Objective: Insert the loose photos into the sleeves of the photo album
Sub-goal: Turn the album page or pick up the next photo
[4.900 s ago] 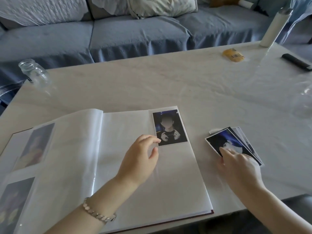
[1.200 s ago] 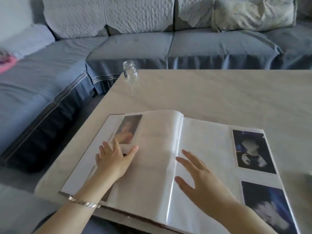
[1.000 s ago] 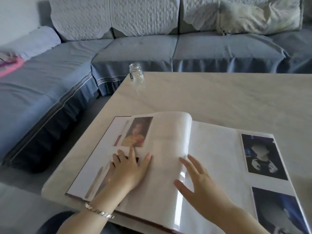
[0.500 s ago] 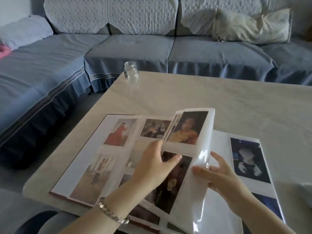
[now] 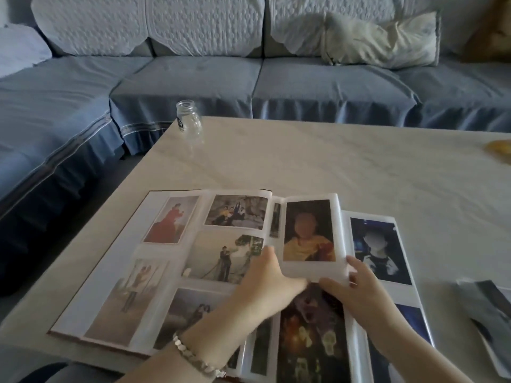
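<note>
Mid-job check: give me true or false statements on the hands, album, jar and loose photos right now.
1. The left hand and right hand both hold a lifted album page. True.
2. The glass jar lies on its side. False: it stands upright near the far left corner of the table.
3. Loose photos lie on the table, right of the album. True.
4. The left wrist is bare. False: it wears a bracelet.
</note>
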Available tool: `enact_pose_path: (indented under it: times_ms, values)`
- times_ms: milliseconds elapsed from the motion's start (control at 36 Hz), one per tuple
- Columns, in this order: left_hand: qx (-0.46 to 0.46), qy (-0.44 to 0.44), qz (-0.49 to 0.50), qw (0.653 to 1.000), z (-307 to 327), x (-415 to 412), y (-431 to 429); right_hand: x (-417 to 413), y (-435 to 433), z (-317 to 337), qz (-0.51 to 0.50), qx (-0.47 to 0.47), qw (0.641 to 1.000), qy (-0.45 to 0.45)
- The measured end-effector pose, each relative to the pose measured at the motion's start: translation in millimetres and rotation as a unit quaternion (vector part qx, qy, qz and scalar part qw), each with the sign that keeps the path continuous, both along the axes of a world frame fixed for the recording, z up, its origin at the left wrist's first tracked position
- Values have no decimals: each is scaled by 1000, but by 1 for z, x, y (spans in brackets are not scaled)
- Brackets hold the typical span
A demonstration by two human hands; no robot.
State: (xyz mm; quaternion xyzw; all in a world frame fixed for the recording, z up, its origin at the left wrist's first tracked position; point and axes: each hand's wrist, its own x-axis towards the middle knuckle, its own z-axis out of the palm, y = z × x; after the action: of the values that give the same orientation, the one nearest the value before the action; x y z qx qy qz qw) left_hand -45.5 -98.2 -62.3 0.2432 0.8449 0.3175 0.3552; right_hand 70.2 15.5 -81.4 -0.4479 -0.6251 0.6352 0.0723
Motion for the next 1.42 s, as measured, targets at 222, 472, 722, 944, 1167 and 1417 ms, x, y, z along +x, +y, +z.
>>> enact_pose_path:
  times_ms: [222,472,722,944,1167,1417]
  values:
    - [29,-21,19,999,-6,20,17,25,16,-13,40,105,992,-63]
    - [89,-139,93,982,1,10,19,24,4,-4,91,134,985,-60]
    - [96,-81,42,991,22,17,40,24,3,6,98,59,993,-2]
    - [114,-47,60,991,23,18,44,27,2,8,78,17,996,41]
    - [184,-187,74,962,17,19,34,27,5,18,86,-31,995,49]
    - [123,-191,92,969,8,8,18,53,32,22,62,-31,997,35]
